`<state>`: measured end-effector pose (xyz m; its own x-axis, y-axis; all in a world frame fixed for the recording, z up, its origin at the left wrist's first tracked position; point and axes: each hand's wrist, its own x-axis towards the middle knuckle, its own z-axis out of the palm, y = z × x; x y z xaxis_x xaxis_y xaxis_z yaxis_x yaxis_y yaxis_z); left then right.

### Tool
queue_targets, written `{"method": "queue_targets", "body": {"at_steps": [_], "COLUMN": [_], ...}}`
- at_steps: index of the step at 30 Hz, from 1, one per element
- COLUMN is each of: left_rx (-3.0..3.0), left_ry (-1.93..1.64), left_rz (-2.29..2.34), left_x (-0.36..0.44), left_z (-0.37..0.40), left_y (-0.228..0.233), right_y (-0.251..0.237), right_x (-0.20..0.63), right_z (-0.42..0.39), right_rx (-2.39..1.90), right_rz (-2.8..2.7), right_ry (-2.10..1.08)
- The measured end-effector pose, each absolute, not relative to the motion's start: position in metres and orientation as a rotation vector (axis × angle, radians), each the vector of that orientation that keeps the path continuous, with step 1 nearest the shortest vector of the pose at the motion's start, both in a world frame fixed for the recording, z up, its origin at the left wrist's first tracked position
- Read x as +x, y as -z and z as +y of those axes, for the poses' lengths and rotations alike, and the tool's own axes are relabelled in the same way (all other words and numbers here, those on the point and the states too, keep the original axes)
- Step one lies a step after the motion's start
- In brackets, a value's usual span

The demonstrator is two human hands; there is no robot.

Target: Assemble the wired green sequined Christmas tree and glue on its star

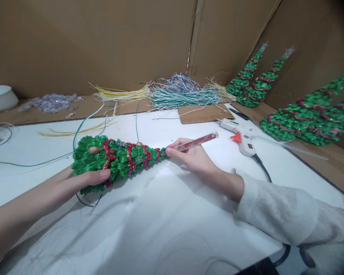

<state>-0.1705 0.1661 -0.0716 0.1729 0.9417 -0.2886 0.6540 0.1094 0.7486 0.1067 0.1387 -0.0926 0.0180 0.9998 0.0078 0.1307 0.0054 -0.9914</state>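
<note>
A small green craft tree [117, 156] with red garland and tiny ornaments lies on its side on the white board [149, 225], its tip pointing right. My left hand [86, 179] grips its wide base from below, thumb on the front. My right hand [193, 156] pinches a thin clear tube with red inside [200, 140] like a pen, its end touching the tree's narrow tip.
A white glue gun [240, 135] with a black cord lies right of my hand. Finished green trees [309, 114] stand at the right and back right [250, 82]. Bundles of yellow, teal and grey wires [180, 93] lie at the back, a white bowl [0, 97] far left.
</note>
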Motion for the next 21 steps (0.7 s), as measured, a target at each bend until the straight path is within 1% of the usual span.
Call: {"method": "queue_targets", "body": {"at_steps": [3, 8, 12, 21], "left_rx": [1.46, 1.382, 1.352, 1.349], "left_ry": [-0.384, -0.446, -0.486, -0.44], "left_rz": [1.5, 1.469, 1.464, 1.469], "left_x": [-0.1717, -0.1763, -0.1788, -0.1728], "left_z": [0.1653, 0.1664, 0.1666, 0.1642], "left_y": [0.0729, 0.0761, 0.0785, 0.0738], "right_y": [0.09, 0.0857, 0.0871, 0.0895], "right_x": [0.107, 0.1086, 0.1112, 0.113], "right_z": [0.1374, 0.1355, 0.1374, 0.1373], "right_rx": [-1.306, -1.314, -1.3, -1.278], "right_rz": [-1.3, -1.3, -1.296, -1.337], "right_ry": [-1.14, -1.179, -1.225, -1.264]}}
